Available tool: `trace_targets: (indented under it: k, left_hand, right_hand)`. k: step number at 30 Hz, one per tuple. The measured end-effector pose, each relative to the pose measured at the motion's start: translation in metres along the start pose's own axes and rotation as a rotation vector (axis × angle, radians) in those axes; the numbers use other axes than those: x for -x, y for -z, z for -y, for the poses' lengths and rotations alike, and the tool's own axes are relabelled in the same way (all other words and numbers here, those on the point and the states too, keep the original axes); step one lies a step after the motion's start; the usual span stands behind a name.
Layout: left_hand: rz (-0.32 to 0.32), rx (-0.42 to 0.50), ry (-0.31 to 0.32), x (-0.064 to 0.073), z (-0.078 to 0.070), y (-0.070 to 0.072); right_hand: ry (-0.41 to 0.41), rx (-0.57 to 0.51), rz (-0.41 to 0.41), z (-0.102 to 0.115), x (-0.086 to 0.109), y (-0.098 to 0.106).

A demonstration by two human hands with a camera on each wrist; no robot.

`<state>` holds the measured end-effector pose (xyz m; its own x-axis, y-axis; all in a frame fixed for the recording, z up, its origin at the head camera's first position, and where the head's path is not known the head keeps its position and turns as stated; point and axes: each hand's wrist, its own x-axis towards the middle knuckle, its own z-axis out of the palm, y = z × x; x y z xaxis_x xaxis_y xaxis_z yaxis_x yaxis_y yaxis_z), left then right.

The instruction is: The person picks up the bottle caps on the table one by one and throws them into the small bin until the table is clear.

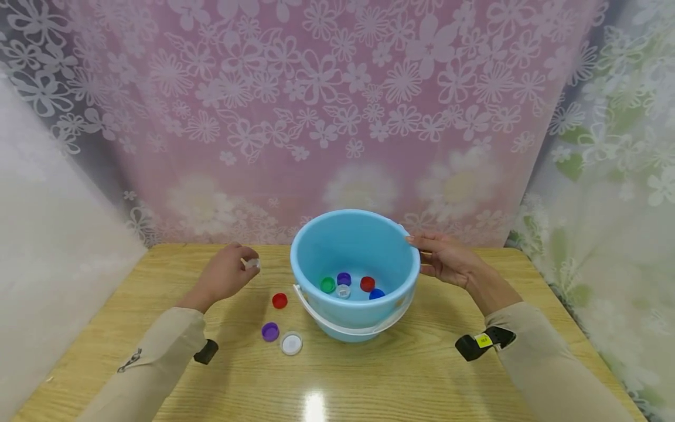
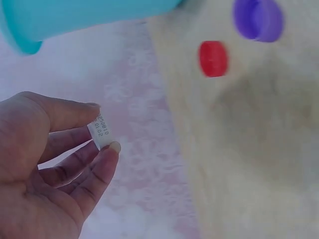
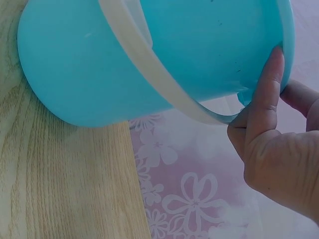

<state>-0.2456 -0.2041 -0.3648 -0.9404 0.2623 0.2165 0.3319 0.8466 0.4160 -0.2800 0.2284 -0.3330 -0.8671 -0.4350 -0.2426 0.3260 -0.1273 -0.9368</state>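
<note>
My left hand (image 1: 224, 274) pinches a small white bottle cap (image 2: 100, 130) between thumb and fingertips, above the table to the left of the bucket. Printed digits show on the cap's side in the left wrist view. A light-blue bucket (image 1: 348, 237) stands upright on the table. My right hand (image 1: 445, 261) grips its rim at the right, the thumb on the rim and the fingers against the outer wall. Inside the bucket lie a green cap (image 1: 328, 285), a purple cap (image 1: 344, 278), a clear cap (image 1: 343, 292), a red cap (image 1: 367, 284) and a partly hidden blue cap (image 1: 377, 293).
On the wooden table (image 1: 401, 381), left of the bucket, lie a red cap (image 1: 279, 300), a purple cap (image 1: 270, 332) and a whitish cap (image 1: 292, 343). The bucket's white handle (image 1: 364, 332) hangs down at the front. A flowered curtain (image 1: 337, 117) rises behind the table's far edge.
</note>
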Motion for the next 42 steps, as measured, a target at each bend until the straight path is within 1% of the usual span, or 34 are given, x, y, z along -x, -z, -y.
trace_targets:
  k: [4,8,10,14,19,24,29,32,35,39,42]
  left_hand:
    - [-0.022,-0.015,-0.021,-0.007,-0.014,0.014]
    - [-0.052,-0.026,-0.05,-0.014,-0.029,0.023]
    - [-0.058,-0.026,-0.058,-0.017,-0.037,0.026]
    - [-0.069,-0.023,-0.074,-0.022,-0.05,0.031]
    - [-0.081,-0.016,-0.097,-0.029,-0.065,0.034]
    - [-0.081,-0.001,-0.128,-0.04,-0.083,0.033]
    - [-0.054,0.021,-0.169,-0.051,-0.103,0.029]
    - [-0.038,0.025,-0.214,-0.057,-0.114,0.024]
    - [-0.029,0.028,-0.279,-0.062,-0.124,0.019]
    - [-0.006,0.01,-0.349,-0.067,-0.132,0.012]
    - [0.028,0.005,-0.372,-0.07,-0.136,0.008]
  right_hand:
    - [0.001,-0.001,0.008,0.0,0.0,0.0]
    - [0.002,-0.008,0.012,0.0,0.001,0.001]
    - [0.003,-0.014,0.014,0.0,0.001,0.001]
    - [0.01,-0.013,0.022,0.0,0.002,0.0]
    - [0.01,-0.012,0.024,-0.001,0.002,0.0]
    - [0.004,-0.016,0.018,-0.001,0.0,0.0]
    - [0.001,-0.022,0.012,0.0,0.0,0.0]
    - [0.002,-0.021,0.011,0.0,0.001,0.0]
    - [0.004,-0.017,0.005,0.0,0.002,0.0]
    - [0.005,-0.01,-0.003,-0.001,0.002,0.0]
    - [0.006,-0.002,0.002,0.0,0.001,-0.001]
